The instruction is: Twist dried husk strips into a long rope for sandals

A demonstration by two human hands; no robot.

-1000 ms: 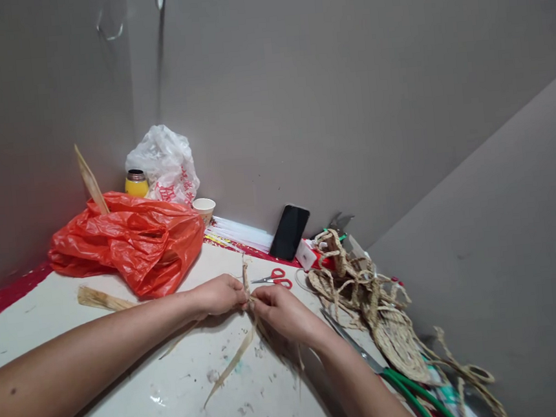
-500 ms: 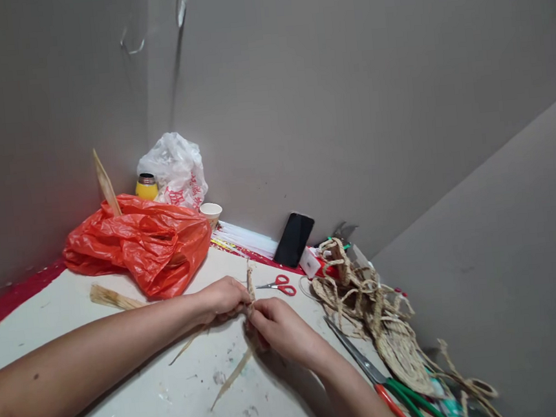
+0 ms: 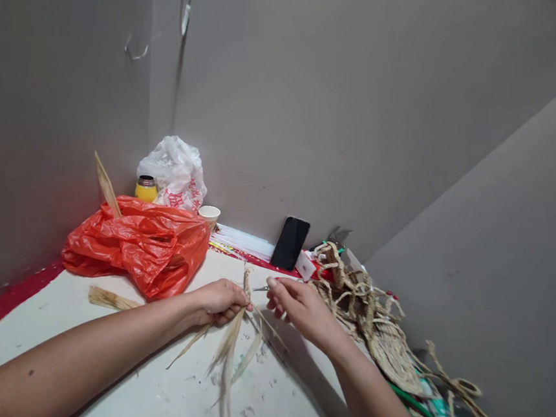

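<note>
My left hand (image 3: 224, 302) is closed, pinching a short braid of dried plant fibre (image 3: 247, 282). The braid stands up beyond my fingers. Loose pale strips of husk (image 3: 228, 352) fan out below them over the white table top (image 3: 168, 400). My right hand (image 3: 299, 307) is off the strips, to the right of the braid, its fingers loosely bent and apart. It is over the small red-handled scissors (image 3: 260, 289), hiding the handles; only the blades show. Whether my fingers touch the scissors I cannot tell.
At left lie a red plastic bag (image 3: 139, 243) and a husk bundle (image 3: 110, 297). Behind are a white bag (image 3: 175, 172), yellow container (image 3: 146, 189), paper cup (image 3: 209, 213) and phone (image 3: 289, 243). Braided rope pieces (image 3: 392, 348) and green-handled shears (image 3: 414, 404) are at right.
My right hand has let go of the fibre and moved right and slightly up, over the small scissors. The strips now hang spread out below my left hand, which keeps its hold.
</note>
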